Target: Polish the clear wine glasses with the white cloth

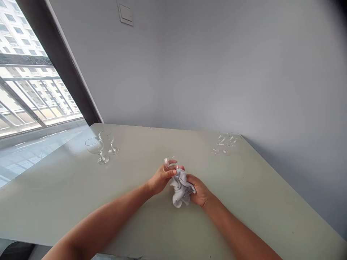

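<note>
Over the middle of the pale table (141, 151), my left hand (161, 178) has its fingers wrapped round the bowl of a clear glass (170, 163). A crumpled light grey cloth (180, 191) hangs against the glass's near side. My right hand (199, 190) grips the cloth from the right, its fingers partly hidden by the folds. The lower part of the glass is covered by the cloth, so its stem and foot cannot be made out.
Two stemmed glasses (94, 146) stand upright at the table's back left. Two more clear glasses (223, 136) stand at the back right, near the wall (217, 65). A window with a railing (35, 90) is on the left.
</note>
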Motion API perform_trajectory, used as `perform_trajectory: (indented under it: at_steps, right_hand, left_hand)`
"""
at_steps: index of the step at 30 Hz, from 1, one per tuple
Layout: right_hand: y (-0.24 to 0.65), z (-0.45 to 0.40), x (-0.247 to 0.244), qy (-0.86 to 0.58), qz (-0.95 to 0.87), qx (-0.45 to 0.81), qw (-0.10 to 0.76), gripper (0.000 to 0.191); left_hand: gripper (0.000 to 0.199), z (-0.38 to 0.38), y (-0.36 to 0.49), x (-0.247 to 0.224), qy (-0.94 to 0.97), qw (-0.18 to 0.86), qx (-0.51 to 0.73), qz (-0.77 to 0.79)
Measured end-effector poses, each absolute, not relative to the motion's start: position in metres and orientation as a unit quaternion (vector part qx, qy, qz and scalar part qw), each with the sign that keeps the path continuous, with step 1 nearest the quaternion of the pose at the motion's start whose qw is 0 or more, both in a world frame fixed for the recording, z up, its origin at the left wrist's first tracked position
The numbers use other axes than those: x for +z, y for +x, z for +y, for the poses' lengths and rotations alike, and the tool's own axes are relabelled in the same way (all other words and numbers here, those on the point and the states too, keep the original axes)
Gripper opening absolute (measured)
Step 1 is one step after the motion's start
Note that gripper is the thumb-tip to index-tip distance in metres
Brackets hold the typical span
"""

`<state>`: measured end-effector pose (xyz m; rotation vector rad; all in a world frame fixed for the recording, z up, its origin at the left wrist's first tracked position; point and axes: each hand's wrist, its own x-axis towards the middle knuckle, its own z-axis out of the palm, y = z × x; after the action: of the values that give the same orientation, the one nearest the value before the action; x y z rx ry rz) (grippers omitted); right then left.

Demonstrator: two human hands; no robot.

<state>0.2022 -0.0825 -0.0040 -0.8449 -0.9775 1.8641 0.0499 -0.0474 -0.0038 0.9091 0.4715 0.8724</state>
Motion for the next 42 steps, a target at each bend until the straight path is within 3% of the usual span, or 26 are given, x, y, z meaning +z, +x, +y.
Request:
perform_trajectory:
  at_steps: [3,8,10,13,18,21,25,28,32,36,42]
  right_hand:
    - [0.212,-0.082,-0.001,-0.419,-0.534,0.617,0.399,0.011]
    - [0.209,-0.087,-0.009,-0.543,-0.745,0.178,0.345,0.035]
    - [0.205,-0.088,-0.013,-0.53,-0.773,0.076,0.339,0.039]
    - [0.204,-0.086,-0.014,-0.521,-0.757,0.1,0.382,0.038]
    - [0.214,-0.071,-0.012,-0.568,-0.559,0.407,0.447,0.029]
    - [0.214,-0.067,-0.012,-0.512,-0.413,0.588,0.471,0.025]
    - [0.204,-0.075,-0.013,-0.458,-0.363,0.666,0.464,0.013]
    - [0.202,-0.082,-0.015,-0.469,-0.45,0.632,0.422,0.012]
    - [0.214,-0.082,-0.008,-0.51,-0.643,0.492,0.29,0.014]
    - [0.222,-0.077,0.014,-0.586,-0.703,0.211,0.344,0.019]
    - [0.203,-0.059,0.024,-0.545,-0.793,0.073,0.263,0.023]
  left_hand:
    - [0.043,-0.047,0.052,-0.004,0.414,0.749,0.442,0.268]
    - [0.046,-0.046,0.055,-0.008,0.36,0.73,0.479,0.329]
    - [0.045,-0.046,0.055,-0.007,0.33,0.733,0.493,0.333]
    - [0.044,-0.047,0.056,0.0,0.319,0.732,0.509,0.32]
    - [0.052,-0.053,0.057,0.015,0.383,0.689,0.531,0.312]
    - [0.053,-0.05,0.056,0.019,0.42,0.658,0.547,0.303]
    - [0.053,-0.041,0.052,0.024,0.447,0.612,0.585,0.288]
    - [0.053,-0.037,0.048,0.026,0.474,0.587,0.589,0.29]
    - [0.053,-0.036,0.042,0.026,0.506,0.565,0.585,0.287]
    - [0.054,-0.041,0.042,0.031,0.528,0.548,0.58,0.29]
    - [0.057,-0.052,0.054,0.027,0.524,0.603,0.542,0.261]
